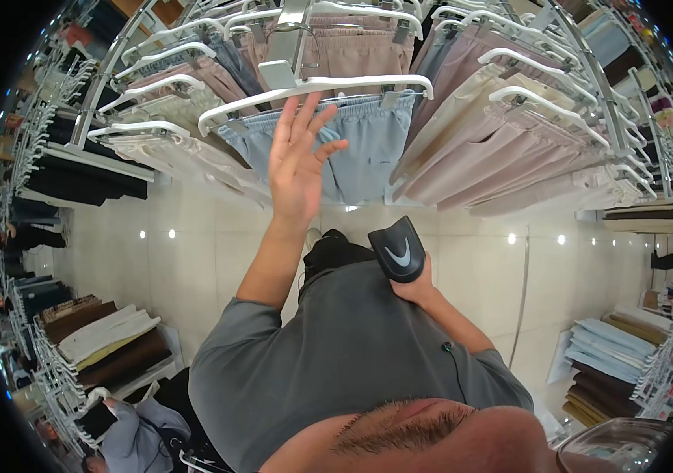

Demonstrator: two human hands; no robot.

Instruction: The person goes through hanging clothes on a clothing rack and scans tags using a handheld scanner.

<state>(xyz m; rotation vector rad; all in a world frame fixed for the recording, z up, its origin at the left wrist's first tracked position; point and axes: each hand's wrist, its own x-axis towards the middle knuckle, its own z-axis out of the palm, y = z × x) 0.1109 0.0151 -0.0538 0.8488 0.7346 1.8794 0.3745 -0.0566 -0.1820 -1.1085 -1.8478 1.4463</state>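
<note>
My left hand (297, 162) is raised in front of a pair of light blue elastic-waist trousers (368, 150). Its fingers are outstretched and its thumb stands apart. The fingertips reach the lower edge of a white hanger (313, 88) from which the trousers hang by clips; whether they press on it I cannot tell. Close to my stomach, my right hand (418, 282) is closed around a black handheld device (399, 251), shaped like a scanner, with a grey curved mark on its top. Most of the right fingers are hidden beneath the device.
Pink trousers (502, 158) and cream trousers (187, 154) hang on both sides of the metal rack (295, 35). Folded clothes (112, 335) lie behind on the left, more folded clothes (608, 347) on the right. Another person (143, 433) is at the lower left.
</note>
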